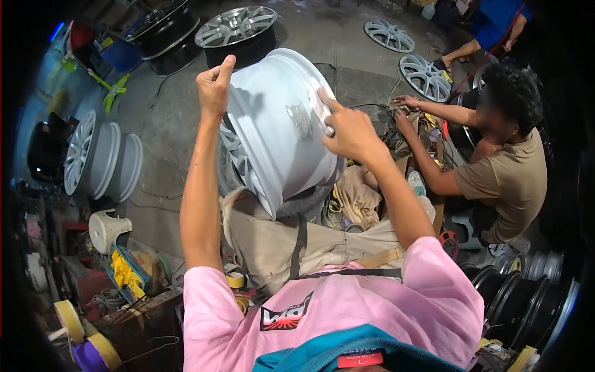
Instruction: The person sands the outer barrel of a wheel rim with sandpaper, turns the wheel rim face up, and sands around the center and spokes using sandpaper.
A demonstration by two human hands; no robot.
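Observation:
A light-grey car wheel rim (pixel 279 130) stands tilted in front of me, its spokes facing left. My left hand (pixel 214 90) is closed at the rim's upper left edge, thumb pointing up; its curled fingers seem to hold the lip. On the barrel's right side lies my right hand (pixel 353 131), index finger stretched along the surface. Between its fingers and the metal is a small pale piece (pixel 325 118), too hidden to name. A rough darker patch (pixel 299 119) marks the barrel just left of those fingers. Beige cloth (pixel 260 242) covers my lap below the rim.
A co-worker (pixel 508 167) crouches at right, both hands near cables. Spoked wheel faces (pixel 425 77) lie on the floor behind. More rims (pixel 102 155) stand at left, and dark rims (pixel 514 297) at lower right. Tape rolls (pixel 69 321) sit at lower left.

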